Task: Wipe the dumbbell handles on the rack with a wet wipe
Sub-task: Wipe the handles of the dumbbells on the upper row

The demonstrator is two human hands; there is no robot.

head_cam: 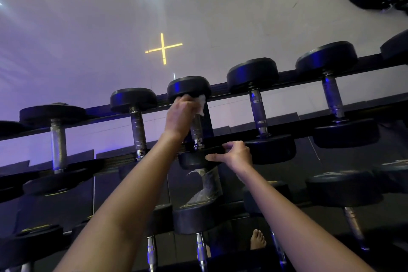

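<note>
Now the left hand (180, 115) is clamping its fingers on the wet wipe (201, 104) against the top of the middle dumbbell handle (196, 128) on the upper row of the rack (287, 80), while the right hand (237, 154) is gripping that dumbbell's near head (195, 161) with curled fingers.

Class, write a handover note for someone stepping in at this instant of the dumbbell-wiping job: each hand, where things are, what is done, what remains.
Left hand: grips the white wet wipe round the far end of the middle top-row dumbbell's knurled steel handle.
Right hand: holds that dumbbell's near black rubber head on the black metal rack.
Done: the wipe is on this handle; which others are already wiped cannot be told.
Left: finish this handle, then any remaining ones.
</note>
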